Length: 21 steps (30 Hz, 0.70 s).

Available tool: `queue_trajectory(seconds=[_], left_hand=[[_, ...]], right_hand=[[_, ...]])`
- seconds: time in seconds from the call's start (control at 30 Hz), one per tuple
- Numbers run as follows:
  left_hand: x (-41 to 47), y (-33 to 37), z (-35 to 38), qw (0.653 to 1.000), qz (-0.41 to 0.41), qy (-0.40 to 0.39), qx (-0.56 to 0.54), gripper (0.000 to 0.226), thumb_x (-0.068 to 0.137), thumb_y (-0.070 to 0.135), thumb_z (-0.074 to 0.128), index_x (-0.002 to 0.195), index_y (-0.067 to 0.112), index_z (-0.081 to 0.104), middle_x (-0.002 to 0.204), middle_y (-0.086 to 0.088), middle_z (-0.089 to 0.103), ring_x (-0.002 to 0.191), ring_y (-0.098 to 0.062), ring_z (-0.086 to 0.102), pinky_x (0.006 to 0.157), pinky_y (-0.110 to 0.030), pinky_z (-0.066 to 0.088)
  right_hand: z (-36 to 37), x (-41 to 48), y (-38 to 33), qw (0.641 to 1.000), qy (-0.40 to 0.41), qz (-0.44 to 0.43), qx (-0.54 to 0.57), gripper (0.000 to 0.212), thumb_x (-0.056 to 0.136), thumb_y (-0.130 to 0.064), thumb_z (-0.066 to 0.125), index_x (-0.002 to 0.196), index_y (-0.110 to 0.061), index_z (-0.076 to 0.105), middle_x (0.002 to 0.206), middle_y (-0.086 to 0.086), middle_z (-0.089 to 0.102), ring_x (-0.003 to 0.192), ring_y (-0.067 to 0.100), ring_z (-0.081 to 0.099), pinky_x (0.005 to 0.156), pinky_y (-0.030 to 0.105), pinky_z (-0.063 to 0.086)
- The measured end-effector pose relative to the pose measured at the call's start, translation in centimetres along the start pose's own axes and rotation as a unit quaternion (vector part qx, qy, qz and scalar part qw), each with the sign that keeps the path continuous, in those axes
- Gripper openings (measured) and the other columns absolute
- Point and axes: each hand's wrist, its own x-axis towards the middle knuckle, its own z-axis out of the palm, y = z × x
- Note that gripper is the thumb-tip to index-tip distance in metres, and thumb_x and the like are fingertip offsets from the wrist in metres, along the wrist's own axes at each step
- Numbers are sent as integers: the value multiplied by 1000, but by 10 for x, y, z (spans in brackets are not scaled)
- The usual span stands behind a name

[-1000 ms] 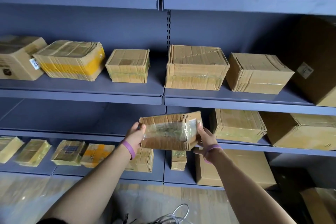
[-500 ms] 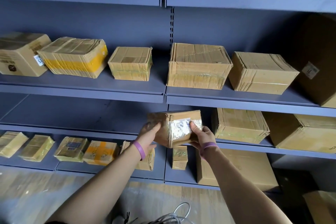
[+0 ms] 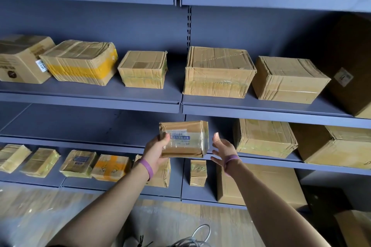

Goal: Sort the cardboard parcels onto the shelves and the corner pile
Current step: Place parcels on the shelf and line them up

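Left hand (image 3: 155, 149) grips a small parcel (image 3: 184, 139) by its left end, long axis sideways, before the bare shelf (image 3: 80, 126). Right hand (image 3: 222, 148) hovers just right, fingers spread, seemingly not touching.

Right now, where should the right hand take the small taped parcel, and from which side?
Take the small taped parcel on its bare right end, coming from the right. The left hand already grips its left end and lower edge, and the open right hand is level with that end, just apart from it.
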Motion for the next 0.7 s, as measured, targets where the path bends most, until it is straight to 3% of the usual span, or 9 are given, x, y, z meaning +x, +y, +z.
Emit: queue_trajectory(seconds=[0.07, 0.17, 0.23, 0.37, 0.43, 0.53, 0.63, 0.7], left_hand=[[0, -1, -4, 1000, -21, -6, -7, 28, 94, 30, 65, 119, 16, 67, 116, -9, 72, 110, -29, 66, 101, -49, 50], [0, 1, -7, 999, -44, -20, -21, 38, 92, 33, 63, 124, 12, 64, 120, -14, 70, 113, -32, 65, 103, -52, 48], [1, 3, -9, 998, -52, -29, -20, 39, 95, 33, 59, 125, 8, 63, 118, -16, 71, 112, -33, 65, 103, -54, 47], [-1, 6, -11, 998, -48, -23, -37, 36, 101, 30, 52, 125, 5, 62, 116, -17, 71, 111, -33, 65, 103, -55, 46], [0, 7, -12, 997, -49, -18, -48, 37, 101, 30, 51, 125, 4, 61, 119, -18, 70, 110, -34, 65, 100, -55, 48], [4, 5, -14, 996, -69, -18, -55, 41, 98, 38, 56, 131, 14, 59, 125, -13, 67, 115, -32, 63, 103, -54, 48], [6, 0, -11, 997, -67, 24, 1, 37, 100, 37, 55, 133, 20, 56, 131, -7, 62, 116, -28, 60, 103, -50, 48], [6, -2, -9, 997, -50, 38, 51, 37, 101, 39, 52, 133, 21, 53, 127, -2, 56, 120, -26, 53, 106, -45, 45]], right_hand=[[-3, 3, 1, 999, 15, 8, -32, 45, 96, -50, 54, 126, -17, 50, 130, 4, 48, 115, 23, 48, 97, 42, 47], [-5, 5, 4, 998, 26, 9, -50, 57, 96, -45, 57, 142, -15, 41, 126, 2, 43, 110, 21, 44, 102, 46, 42], [-5, 4, 6, 999, 14, 9, -40, 46, 98, -41, 55, 135, -14, 47, 119, 4, 49, 98, 19, 50, 102, 48, 43], [-7, 3, 9, 997, -27, 33, 71, 31, 97, -35, 58, 118, -12, 54, 112, 11, 63, 96, 24, 63, 78, 44, 55], [-10, 6, 8, 992, -14, 37, 122, 22, 96, -26, 63, 106, -8, 54, 105, 15, 65, 93, 30, 65, 74, 45, 58], [-12, 7, 6, 991, 2, 35, 133, 20, 93, -18, 67, 100, -7, 52, 102, 16, 66, 86, 30, 66, 66, 43, 61], [-9, 10, 5, 992, 29, 15, 118, 22, 90, -13, 70, 98, -8, 51, 94, 14, 66, 78, 26, 66, 52, 36, 60], [-8, 12, 6, 993, 50, 1, 105, 26, 87, -12, 73, 94, -9, 48, 92, 13, 64, 76, 24, 64, 52, 37, 60]])
